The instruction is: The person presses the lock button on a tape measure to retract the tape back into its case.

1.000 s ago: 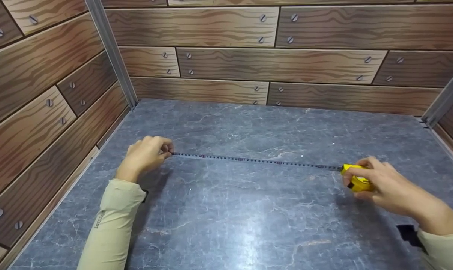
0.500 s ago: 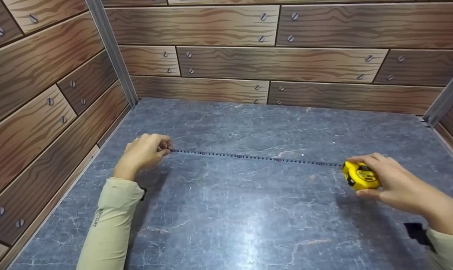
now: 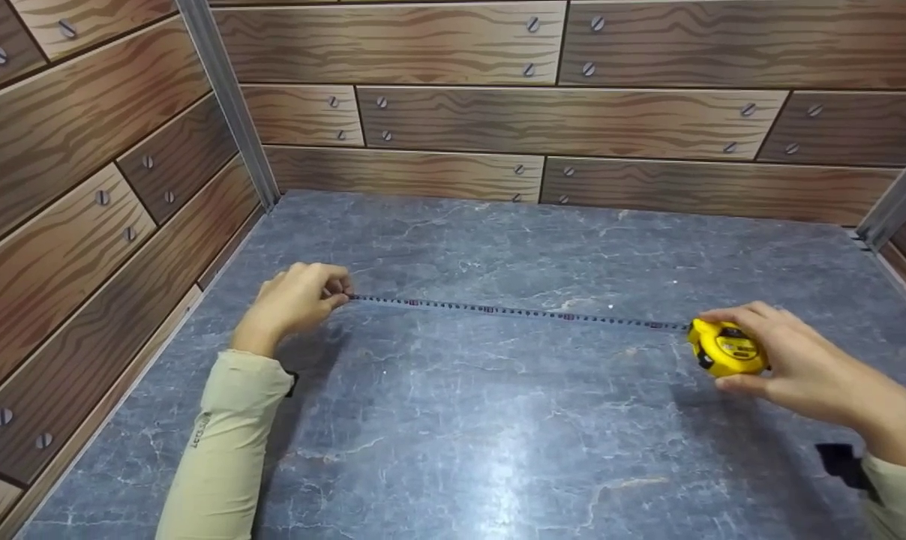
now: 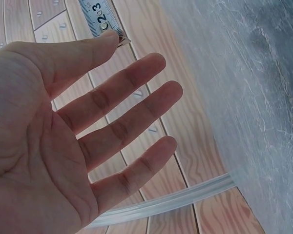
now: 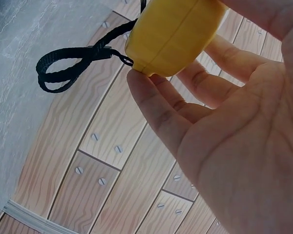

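A yellow tape measure (image 3: 729, 349) is gripped in my right hand (image 3: 805, 367), its round face with black parts toward the head camera. From it the blade (image 3: 490, 310) runs out in a nearly straight line to my left hand (image 3: 295, 307). In the left wrist view, the thumb pinches the blade's metal end (image 4: 118, 40), and the other visible fingers are spread away from it. A black wrist strap (image 5: 73, 68) hangs from the case in the right wrist view, where the fingertips press against the yellow shell.
Under both hands lies a grey-blue marbled tabletop (image 3: 453, 420). Wood-patterned panels (image 3: 453, 120) wall in the back and both sides, with metal corner posts (image 3: 232, 105) at the far left and far right.
My right hand has turned the tape measure, so more of its face shows, and has shifted slightly right. The left hand keeps its pinch; the view has tilted slightly.
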`<state>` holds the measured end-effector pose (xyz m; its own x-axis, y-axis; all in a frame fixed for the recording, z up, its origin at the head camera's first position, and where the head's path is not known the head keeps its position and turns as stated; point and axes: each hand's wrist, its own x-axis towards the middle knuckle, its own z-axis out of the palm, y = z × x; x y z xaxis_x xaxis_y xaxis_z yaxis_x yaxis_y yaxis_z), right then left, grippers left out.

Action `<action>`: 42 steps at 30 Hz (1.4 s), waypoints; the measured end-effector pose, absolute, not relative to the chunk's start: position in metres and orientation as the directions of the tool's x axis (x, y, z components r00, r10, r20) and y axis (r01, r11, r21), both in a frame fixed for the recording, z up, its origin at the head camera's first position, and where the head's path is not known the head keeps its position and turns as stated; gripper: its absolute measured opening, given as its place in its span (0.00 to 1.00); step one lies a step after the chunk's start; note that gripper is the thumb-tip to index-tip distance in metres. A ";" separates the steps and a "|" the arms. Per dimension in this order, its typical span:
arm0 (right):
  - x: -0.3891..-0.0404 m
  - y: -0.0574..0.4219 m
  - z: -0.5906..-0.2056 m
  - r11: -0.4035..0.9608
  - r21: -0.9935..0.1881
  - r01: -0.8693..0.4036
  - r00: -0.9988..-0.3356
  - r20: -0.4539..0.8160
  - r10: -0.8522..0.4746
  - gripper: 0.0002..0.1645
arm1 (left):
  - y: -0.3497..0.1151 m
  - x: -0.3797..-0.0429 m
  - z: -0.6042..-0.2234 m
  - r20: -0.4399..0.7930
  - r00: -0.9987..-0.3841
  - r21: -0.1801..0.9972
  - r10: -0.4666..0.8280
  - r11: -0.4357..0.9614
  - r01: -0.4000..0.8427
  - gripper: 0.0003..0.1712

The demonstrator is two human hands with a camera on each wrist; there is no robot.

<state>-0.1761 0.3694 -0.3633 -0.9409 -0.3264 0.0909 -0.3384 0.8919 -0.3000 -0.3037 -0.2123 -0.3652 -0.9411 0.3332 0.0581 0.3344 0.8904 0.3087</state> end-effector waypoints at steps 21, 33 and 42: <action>-0.175 0.365 -0.362 0.874 -0.311 -0.373 -0.928 0.127 -0.351 0.47 | -0.203 -0.303 -0.368 0.068 -0.929 0.318 0.365 0.874 0.367 0.03; -0.177 0.362 -0.363 0.871 -0.326 -0.368 -0.929 0.100 -0.355 0.47 | -0.199 -0.304 -0.370 0.082 -0.918 0.329 0.387 0.859 0.392 0.04; -0.177 0.361 -0.364 0.868 -0.327 -0.373 -0.927 0.103 -0.360 0.46 | -0.196 -0.303 -0.371 0.078 -0.914 0.324 0.399 0.857 0.402 0.03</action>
<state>-0.1772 0.3613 -0.3645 -0.9274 -0.3597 0.1025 -0.3729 0.8683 -0.3271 -0.3035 -0.1958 -0.3708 -0.9137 0.3988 0.0783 0.4017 0.8566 0.3239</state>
